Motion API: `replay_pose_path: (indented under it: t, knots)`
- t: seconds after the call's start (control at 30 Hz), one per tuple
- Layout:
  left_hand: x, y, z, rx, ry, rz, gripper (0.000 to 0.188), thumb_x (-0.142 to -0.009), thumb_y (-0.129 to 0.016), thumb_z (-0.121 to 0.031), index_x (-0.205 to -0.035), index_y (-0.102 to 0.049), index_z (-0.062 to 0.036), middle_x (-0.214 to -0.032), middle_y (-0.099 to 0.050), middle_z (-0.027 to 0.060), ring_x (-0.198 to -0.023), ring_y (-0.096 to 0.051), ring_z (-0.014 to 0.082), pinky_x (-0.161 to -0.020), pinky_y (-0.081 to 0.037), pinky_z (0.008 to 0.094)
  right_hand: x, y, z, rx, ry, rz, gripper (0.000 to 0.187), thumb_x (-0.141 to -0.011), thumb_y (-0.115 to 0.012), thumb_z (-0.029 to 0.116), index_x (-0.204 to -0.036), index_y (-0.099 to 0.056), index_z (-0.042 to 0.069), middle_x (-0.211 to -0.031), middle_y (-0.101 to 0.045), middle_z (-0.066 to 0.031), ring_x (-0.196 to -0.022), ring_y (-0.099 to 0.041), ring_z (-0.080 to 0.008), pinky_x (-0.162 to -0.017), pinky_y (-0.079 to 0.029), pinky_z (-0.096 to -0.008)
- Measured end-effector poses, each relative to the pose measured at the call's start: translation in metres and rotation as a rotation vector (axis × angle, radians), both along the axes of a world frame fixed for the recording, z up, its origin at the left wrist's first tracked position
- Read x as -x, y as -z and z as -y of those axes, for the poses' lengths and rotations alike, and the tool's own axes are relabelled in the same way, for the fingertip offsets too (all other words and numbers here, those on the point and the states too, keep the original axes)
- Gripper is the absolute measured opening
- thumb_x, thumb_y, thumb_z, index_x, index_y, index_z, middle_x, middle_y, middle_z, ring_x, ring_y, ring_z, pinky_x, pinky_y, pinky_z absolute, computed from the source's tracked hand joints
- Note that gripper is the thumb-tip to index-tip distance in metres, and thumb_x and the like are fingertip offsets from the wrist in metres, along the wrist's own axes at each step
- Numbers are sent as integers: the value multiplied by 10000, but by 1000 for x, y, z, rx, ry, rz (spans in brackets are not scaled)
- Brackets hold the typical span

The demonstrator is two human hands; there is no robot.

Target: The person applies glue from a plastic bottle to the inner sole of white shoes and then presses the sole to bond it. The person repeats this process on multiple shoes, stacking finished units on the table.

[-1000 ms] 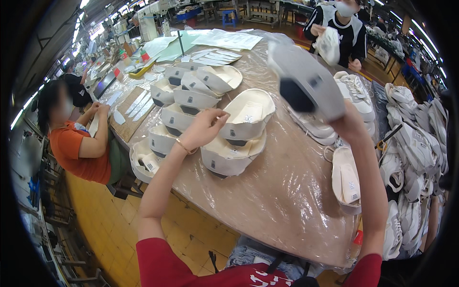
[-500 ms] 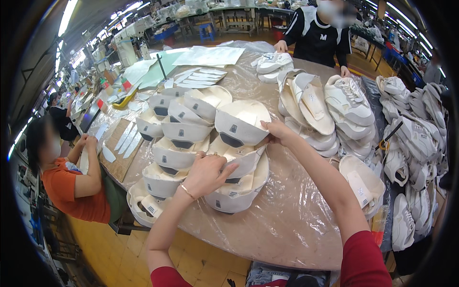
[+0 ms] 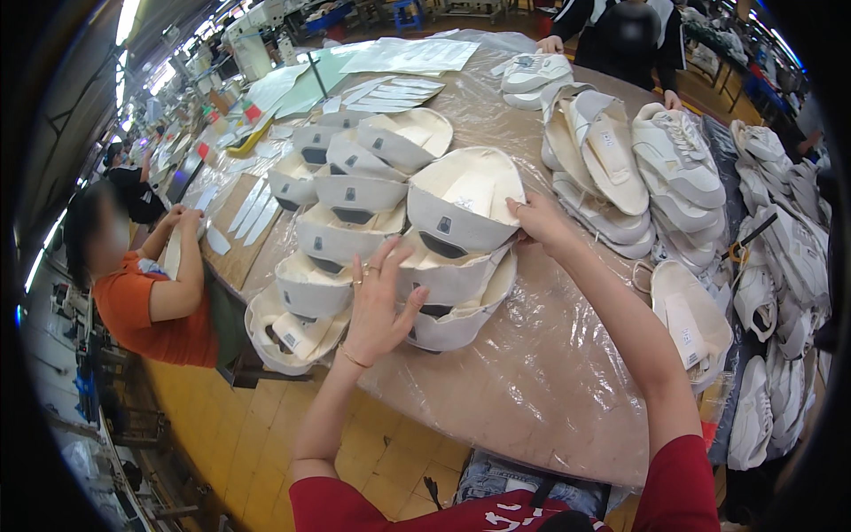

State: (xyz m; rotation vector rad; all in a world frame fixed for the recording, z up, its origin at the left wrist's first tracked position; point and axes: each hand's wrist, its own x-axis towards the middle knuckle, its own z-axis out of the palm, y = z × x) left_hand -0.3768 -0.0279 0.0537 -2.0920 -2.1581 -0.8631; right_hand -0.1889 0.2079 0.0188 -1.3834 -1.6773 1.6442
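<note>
Stacks of grey and cream shoe uppers stand on the plastic-covered table in front of me, their rounded ends turned my way. My right hand (image 3: 542, 225) pinches the right edge of the top shoe upper (image 3: 470, 211) on the right-hand stack. That upper rests over another shoe upper (image 3: 452, 282) below it. Fingers spread, my left hand (image 3: 381, 303) is held in front of the gap between this stack and the neighbouring stack of uppers (image 3: 321, 244). It grips nothing, and whether its fingertips touch an upper is hard to tell.
Finished-looking shoes (image 3: 678, 168) are piled at the right, beside a single upper (image 3: 691, 324). More shoes (image 3: 780, 257) lie beyond the table's right edge. Flat white pieces (image 3: 390, 91) are at the back. A person in orange (image 3: 160, 301) works at the left; another person (image 3: 620, 35) stands opposite.
My left hand's fingers have lifted and spread apart. The right hand keeps its hold on the top upper's edge. The whole view has shifted, with the table appearing higher in the picture.
</note>
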Motion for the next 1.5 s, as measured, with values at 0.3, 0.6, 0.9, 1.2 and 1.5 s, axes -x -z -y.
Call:
replay_pose_path:
  t: [0.3, 0.6, 0.9, 1.2, 1.5]
  knots:
    - [-55, 34, 49, -165, -123, 35, 556, -731, -786, -447, -1127, -620, -94, -1173, -531, 108, -1167, -484, 296, -1003, -320, 433, -6, -5, 9, 187, 118, -49, 459, -897, -666, 411, -1049, -637, -21, -776, -632, -85, -619, -604, -157, -537, -525, -303]
    - [-50, 25, 32, -133, -44, -86, 589, -654, -825, -505, -999, -590, -90, -1126, -531, 62, -1168, -498, 262, -1088, -202, 489, 4, -3, -6, 171, 52, 28, 348, -867, -654, 178, -1140, -591, -28, -984, -659, -126, -813, -657, -232, -719, -588, -375]
    - [-39, 21, 25, -154, -73, -39, 525, -618, -851, -488, -820, -539, -117, -900, -589, 29, -951, -556, 227, -967, -265, 432, -8, -1, -22, 264, 52, -175, 327, -887, -617, 47, -1175, -559, -96, -1131, -630, -217, -928, -680, -318, -774, -610, -436]
    - [-32, 17, 61, -67, -160, -175, 638, -534, -905, -452, -862, -517, -67, -1143, -552, 119, -1086, -521, 286, -974, -304, 444, -8, 25, 13, 323, 112, -309, 275, -916, -577, 63, -1161, -558, -60, -1083, -652, -184, -897, -693, -277, -754, -626, -407]
    - [-46, 50, 24, -199, -189, 160, 713, -573, -920, -205, -1050, -417, -41, -1456, -189, 258, -1354, -284, 497, -1047, -350, 536, -21, 25, -26, 278, 114, -335, 273, -937, -568, 96, -1169, -560, -48, -1119, -640, -177, -908, -689, -261, -789, -612, -403]
